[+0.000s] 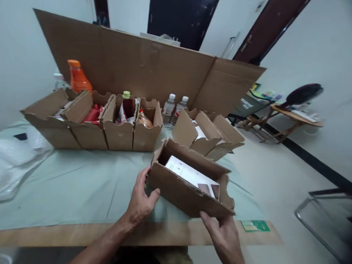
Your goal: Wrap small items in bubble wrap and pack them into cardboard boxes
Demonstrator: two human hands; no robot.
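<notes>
An open-topped cardboard bin [178, 192] sits at an angle near the front of the table, between my two hands. Inside it lies a white box [188, 172] with dark brownish patches at one end. My left hand [141, 199] grips the bin's left end, its thumb along the near wall and the fingertips partly hidden behind the corner. At the lower right corner, my right hand [222, 231] holds the bin with the thumb on the near wall; its other fingers are hidden underneath. Just behind stand two similar bins [203, 132] holding white items.
A row of cardboard bins [90, 135] with packaged goods stands at the back left. Behind it are an orange bottle [79, 78], clear water bottles [168, 109] and an upright cardboard sheet [126, 58]. Plastic wrap [12, 162] covers the table's left side. A green card [255, 226] lies at the front edge.
</notes>
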